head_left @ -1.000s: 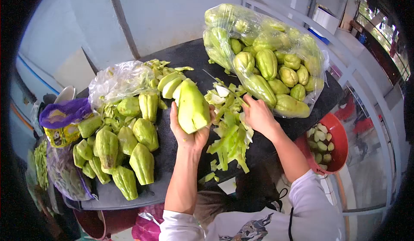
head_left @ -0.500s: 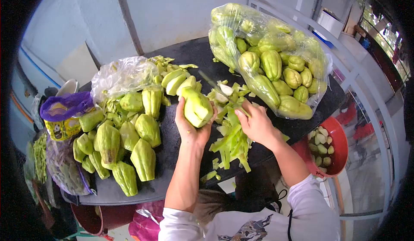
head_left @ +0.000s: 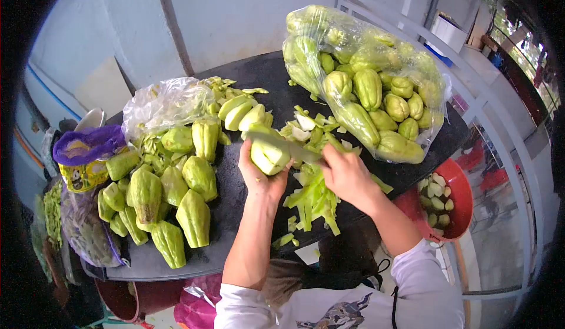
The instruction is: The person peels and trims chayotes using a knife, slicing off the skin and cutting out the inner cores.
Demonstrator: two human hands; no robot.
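L hand (head_left: 260, 179) cups chayote (head_left: 269, 161) from below at view ctr, prob. to steady it; R hand (head_left: 348, 175) grips knife (head_left: 301, 153), blade over its far end. Peelings (head_left: 312, 198) nr, 5 o'clock, prob. where cuts drop.

One left hand (head_left: 266, 183), one right hand (head_left: 351, 179), one knife (head_left: 303, 154) and one held chayote (head_left: 270, 158) above one counter (head_left: 225, 211). More than ten loose chayotes (head_left: 192, 220) at left; two clear plastic bags (head_left: 406, 44), far left and far right; two red buckets (head_left: 465, 205), right and near left.
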